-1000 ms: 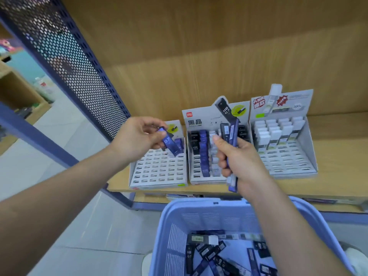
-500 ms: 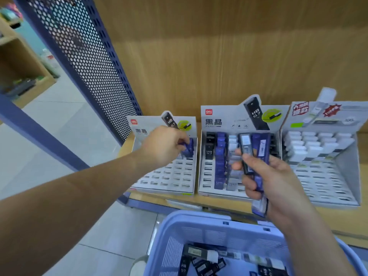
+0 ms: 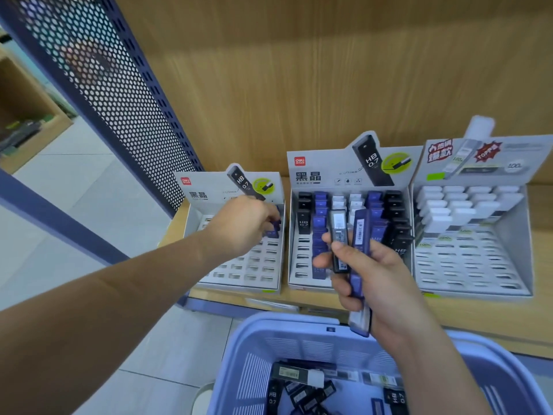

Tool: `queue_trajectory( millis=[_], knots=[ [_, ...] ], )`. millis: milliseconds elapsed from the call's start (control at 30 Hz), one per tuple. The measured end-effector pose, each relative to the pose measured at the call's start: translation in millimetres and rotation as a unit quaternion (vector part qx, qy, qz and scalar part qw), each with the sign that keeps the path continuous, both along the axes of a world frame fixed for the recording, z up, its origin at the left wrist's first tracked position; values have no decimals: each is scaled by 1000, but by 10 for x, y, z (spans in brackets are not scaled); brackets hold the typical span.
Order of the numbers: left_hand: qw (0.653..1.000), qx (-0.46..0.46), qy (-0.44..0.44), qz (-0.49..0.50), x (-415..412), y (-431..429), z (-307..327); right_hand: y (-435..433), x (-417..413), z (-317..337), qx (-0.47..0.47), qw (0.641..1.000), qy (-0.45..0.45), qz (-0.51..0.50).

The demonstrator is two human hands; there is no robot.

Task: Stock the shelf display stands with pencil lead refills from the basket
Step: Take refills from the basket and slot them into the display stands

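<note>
My left hand (image 3: 242,226) reaches into the left display stand (image 3: 239,271) and pinches a blue lead refill (image 3: 273,227) at the stand's upper right slots. My right hand (image 3: 371,274) hovers in front of the middle stand (image 3: 299,265) and grips a bunch of refills (image 3: 350,241), one black and two or more blue, fanned upright. The middle stand holds columns of black, blue and white refills. A lilac basket (image 3: 314,333) below holds several loose refills (image 3: 302,375).
A right display stand (image 3: 514,235) carries white refills in its upper rows. All stands sit on a wooden shelf (image 3: 478,316) with a wooden back panel. A blue perforated metal side panel (image 3: 98,79) rises at left. Tiled floor lies below left.
My left hand moved from above the left stand down into its upper right corner with the blue refill. My right hand shifted slightly and fanned its refills; the view moved closer to the shelf.
</note>
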State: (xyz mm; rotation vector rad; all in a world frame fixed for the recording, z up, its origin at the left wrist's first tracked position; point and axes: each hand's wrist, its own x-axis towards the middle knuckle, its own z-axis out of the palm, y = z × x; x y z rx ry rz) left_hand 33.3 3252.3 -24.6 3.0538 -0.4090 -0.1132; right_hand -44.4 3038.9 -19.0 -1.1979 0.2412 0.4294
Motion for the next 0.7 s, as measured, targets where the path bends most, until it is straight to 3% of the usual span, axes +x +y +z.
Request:
queue_trajectory(
  millis=[233, 300, 333, 367, 433, 467, 533, 633, 700],
  knots=[
    [997, 63, -52, -14, 2, -32, 5, 52, -39, 45, 2, 1000, -13, 13],
    [999, -17, -47, 23, -20, -91, 90, 62, -43, 42, 2, 1000, -16, 18],
    [992, -110, -28, 54, -33, -145, 168, 63, -42, 38, 5, 1000, -15, 20],
    [968, -235, 22, 90, -50, -209, 276, 61, -41, 34, 13, 1000, -10, 20],
    [864, -455, 180, 120, -82, -317, 516, 56, -38, 21, 40, 999, 2, 20],
    [826, -496, 245, 109, -92, -345, 620, 56, -36, 12, 59, 998, 9, 19],
    [791, -511, 331, 67, -119, -389, 765, 52, -34, -5, 111, 993, 26, 16],
    [786, -515, 339, 55, -142, -435, 824, 55, -44, -11, 195, 979, 48, 22],
    [807, -505, 295, 83, -147, -450, 810, 60, -53, 1, 200, 978, 51, 30]
  ],
)
